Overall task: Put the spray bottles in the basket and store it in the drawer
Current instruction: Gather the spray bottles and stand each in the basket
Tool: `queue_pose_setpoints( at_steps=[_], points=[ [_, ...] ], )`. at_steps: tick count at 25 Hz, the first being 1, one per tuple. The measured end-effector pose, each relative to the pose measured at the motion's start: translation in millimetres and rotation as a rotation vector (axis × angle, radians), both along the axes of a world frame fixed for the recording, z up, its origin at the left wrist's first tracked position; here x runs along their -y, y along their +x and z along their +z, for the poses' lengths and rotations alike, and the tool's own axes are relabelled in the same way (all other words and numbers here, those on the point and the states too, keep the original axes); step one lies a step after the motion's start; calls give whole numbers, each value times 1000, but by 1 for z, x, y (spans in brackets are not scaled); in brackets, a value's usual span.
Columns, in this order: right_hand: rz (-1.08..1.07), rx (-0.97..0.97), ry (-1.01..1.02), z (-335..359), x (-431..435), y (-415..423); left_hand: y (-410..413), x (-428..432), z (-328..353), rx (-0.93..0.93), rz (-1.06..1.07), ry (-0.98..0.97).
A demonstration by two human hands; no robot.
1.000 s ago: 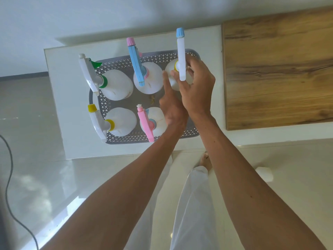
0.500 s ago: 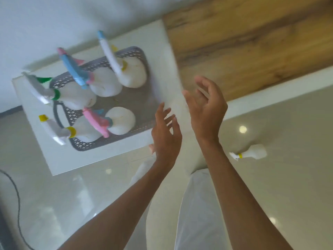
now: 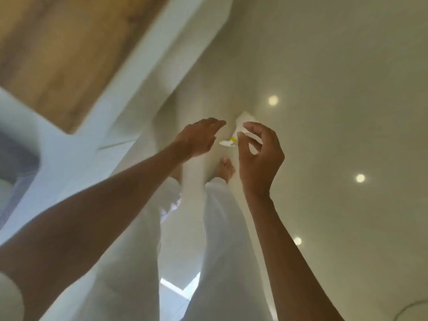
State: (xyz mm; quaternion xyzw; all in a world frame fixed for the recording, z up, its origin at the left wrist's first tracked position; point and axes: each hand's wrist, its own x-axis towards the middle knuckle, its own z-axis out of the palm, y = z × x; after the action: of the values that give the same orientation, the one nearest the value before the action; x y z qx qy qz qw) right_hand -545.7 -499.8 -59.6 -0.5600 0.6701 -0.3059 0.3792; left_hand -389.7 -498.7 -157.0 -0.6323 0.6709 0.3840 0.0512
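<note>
A white spray bottle (image 3: 240, 126) with a yellow collar lies on the glossy floor (image 3: 335, 77), its nozzle end toward the person, just ahead of the person's bare foot (image 3: 226, 167). It is well apart from the white counter (image 3: 76, 144) that runs along the left side of the view. Both arms reach down toward it. The right hand (image 3: 259, 156) hovers right over the bottle with its fingers (image 3: 251, 129) curled and parted, thumb and forefinger apart as if shaped to take the neck; the picture is blurred, so whether they touch the plastic yet cannot be told, and nothing is clamped in them. The left hand (image 3: 199, 137) is flat and open, fingers stretched out beside the nozzle, holding nothing.

At the left edge of the view, on the counter, a blurred grey corner of the basket (image 3: 16, 158) shows, with something pale in it; what it holds cannot be made out here. The wood-grain panel (image 3: 64, 49) lies at the upper left of the counter. No drawer is in view.

As a judgement, the loading is near its end but not finished: this stray bottle on the floor has still to be picked up, carried to the counter and stood in the basket. After that the whole second half remains, namely lifting the basket and putting it away in the drawer.
</note>
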Motion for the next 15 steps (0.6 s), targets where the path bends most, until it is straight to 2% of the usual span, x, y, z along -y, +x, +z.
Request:
queue_pose_setpoints(
  at_steps=[2,5,9,12,15],
  points=[
    [-42,-33,21,-17,9,-42,-27,28,-39,139,-300,5],
    [-101,-61,17,-64,20,-97,-65,73,-113,279,-756,-129],
    [-164,-99,0,-154,31,-152,-108,119,-222,441,-1127,-324],
    [-208,-128,2,-226,30,-179,-127,132,-293,561,-1279,-310],
    [-228,-141,19,-272,24,-187,-126,133,-325,550,-1167,-246]
  ],
)
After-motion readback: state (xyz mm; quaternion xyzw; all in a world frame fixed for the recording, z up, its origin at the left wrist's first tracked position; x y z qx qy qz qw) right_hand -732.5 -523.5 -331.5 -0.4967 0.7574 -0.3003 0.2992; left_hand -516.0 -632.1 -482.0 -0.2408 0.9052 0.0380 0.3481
